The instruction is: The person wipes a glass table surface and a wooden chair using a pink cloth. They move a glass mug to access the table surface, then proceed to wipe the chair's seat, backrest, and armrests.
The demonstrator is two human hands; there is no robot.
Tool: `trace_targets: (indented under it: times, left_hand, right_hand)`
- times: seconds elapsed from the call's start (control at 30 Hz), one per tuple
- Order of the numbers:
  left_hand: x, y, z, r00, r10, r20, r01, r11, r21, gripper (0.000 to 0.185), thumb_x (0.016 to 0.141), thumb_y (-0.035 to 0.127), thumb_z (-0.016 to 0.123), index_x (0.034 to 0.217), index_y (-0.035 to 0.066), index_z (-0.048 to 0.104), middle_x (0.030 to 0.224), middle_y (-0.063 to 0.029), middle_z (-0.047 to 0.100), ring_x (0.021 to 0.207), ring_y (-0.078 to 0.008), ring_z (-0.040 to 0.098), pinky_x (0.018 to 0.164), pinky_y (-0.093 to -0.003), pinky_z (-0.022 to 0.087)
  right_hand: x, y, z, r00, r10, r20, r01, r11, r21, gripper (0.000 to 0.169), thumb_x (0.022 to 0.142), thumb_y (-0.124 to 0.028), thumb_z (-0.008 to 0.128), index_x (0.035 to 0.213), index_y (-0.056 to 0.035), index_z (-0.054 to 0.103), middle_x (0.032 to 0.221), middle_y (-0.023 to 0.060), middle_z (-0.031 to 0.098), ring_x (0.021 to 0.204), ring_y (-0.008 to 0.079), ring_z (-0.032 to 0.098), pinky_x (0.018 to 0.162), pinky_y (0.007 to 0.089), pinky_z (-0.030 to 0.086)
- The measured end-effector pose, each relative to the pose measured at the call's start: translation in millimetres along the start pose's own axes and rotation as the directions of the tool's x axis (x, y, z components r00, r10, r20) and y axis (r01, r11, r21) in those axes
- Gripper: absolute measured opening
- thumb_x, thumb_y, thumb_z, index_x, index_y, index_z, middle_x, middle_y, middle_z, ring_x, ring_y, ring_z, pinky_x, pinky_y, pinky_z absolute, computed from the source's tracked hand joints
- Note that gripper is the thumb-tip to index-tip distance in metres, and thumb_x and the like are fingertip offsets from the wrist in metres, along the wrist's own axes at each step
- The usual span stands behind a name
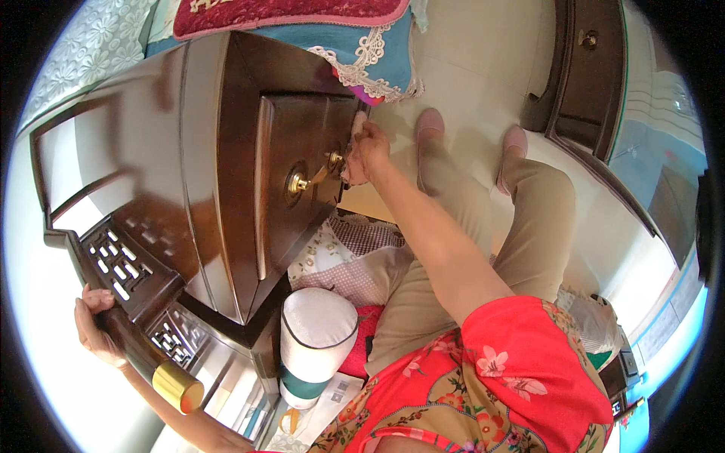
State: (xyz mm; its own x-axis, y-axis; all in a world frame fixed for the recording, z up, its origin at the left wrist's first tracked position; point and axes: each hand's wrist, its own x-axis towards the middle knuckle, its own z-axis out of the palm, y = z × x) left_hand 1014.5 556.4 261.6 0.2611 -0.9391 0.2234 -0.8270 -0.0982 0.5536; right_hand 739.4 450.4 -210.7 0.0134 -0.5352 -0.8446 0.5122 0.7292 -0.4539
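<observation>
My right hand (371, 148) holds a pink cloth (355, 164) against the outer edge of a dark wooden cabinet front (306, 141). Just left of that hand, two round brass fittings (297, 183) with small hanging pulls are set in the panel. At far left, my left hand (97, 325) is curled against a dark wooden rail (133, 345), which ends in a gold-coloured cap (178, 388). Strong glare washes out the area around the left hand. The cabinet's glossy brown top (144, 136) lies between my two hands.
A white cylindrical bolster (317, 323) with a green band stands beside my leg. Patchwork fabric (362, 266) lies below the cabinet. Blue cloth with lace trim (385, 51) and a red mat (283, 14) are above. Dark furniture (589, 73) stands across the tiled floor (481, 68).
</observation>
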Motion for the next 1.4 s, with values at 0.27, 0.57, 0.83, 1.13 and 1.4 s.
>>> trace_targets:
  times: [0.27, 0.57, 0.83, 1.13, 1.4]
  left_hand:
    - [-2.3, -0.3, -4.9, 0.999, -0.032, -0.015, 0.032, 0.999, -0.003, 0.037, 0.103, 0.016, 0.036, 0.086, -0.004, 0.062, 0.075, -0.0109, 0.062, 0.083, -0.023, 0.06, 0.107, -0.0495, 0.033]
    - [-5.8, 4.1, 4.6, 0.996, -0.063, -0.058, 0.06, 0.997, -0.042, 0.039, 0.102, 0.017, 0.036, 0.082, -0.003, 0.062, 0.074, -0.0109, 0.061, 0.081, -0.0223, 0.06, 0.107, -0.0473, 0.032]
    - [7.4, 9.2, 17.1, 0.984, -0.122, -0.132, 0.111, 0.99, -0.086, 0.036, 0.101, 0.018, 0.044, 0.077, -0.002, 0.063, 0.071, -0.0102, 0.063, 0.075, -0.0186, 0.059, 0.106, -0.0439, 0.034]
    - [5.4, 5.7, 13.0, 0.974, -0.164, -0.157, 0.15, 0.984, -0.099, 0.032, 0.099, 0.019, 0.053, 0.076, -0.001, 0.065, 0.068, -0.0092, 0.065, 0.069, -0.0156, 0.059, 0.096, -0.0354, 0.042]
    - [5.9, 8.5, 20.9, 0.955, -0.246, -0.166, 0.191, 0.938, -0.29, 0.027, 0.097, 0.018, 0.058, 0.078, -0.001, 0.065, 0.068, -0.0082, 0.064, 0.065, -0.0135, 0.058, 0.065, -0.0261, 0.045]
  right_hand:
    - [-41.2, -68.4, 19.5, 0.873, -0.471, 0.122, 0.472, 0.881, 0.028, 0.017, 0.083, 0.003, 0.061, 0.098, -0.0034, 0.063, 0.089, 0.0022, 0.065, 0.074, 0.0143, 0.056, 0.07, 0.0284, 0.047]
    - [-93.4, -82.7, 12.9, 0.182, -0.865, 0.467, 0.977, 0.107, -0.183, 0.025, 0.059, 0.004, 0.065, 0.076, -0.0109, 0.055, 0.091, 0.0063, 0.053, 0.085, 0.0306, 0.056, 0.071, 0.0387, 0.043]
    - [1.7, -9.0, -2.3, 0.651, -0.705, 0.281, 0.742, 0.669, -0.041, 0.022, 0.066, 0.006, 0.067, 0.074, -0.0098, 0.054, 0.087, 0.005, 0.054, 0.072, 0.0256, 0.057, 0.063, 0.0391, 0.047]
    - [-54.4, -62.5, 12.2, 0.475, -0.78, 0.407, 0.869, 0.489, -0.077, 0.023, 0.077, 0.011, 0.064, 0.088, -0.0079, 0.058, 0.094, 0.004, 0.055, 0.081, 0.0162, 0.059, 0.07, 0.0277, 0.048]
    - [-91.6, -55.5, 7.1, 0.219, -0.868, 0.446, 0.974, 0.168, -0.151, 0.032, 0.069, 0.01, 0.065, 0.09, -0.011, 0.055, 0.095, 0.0118, 0.054, 0.089, 0.034, 0.057, 0.069, 0.0386, 0.048]
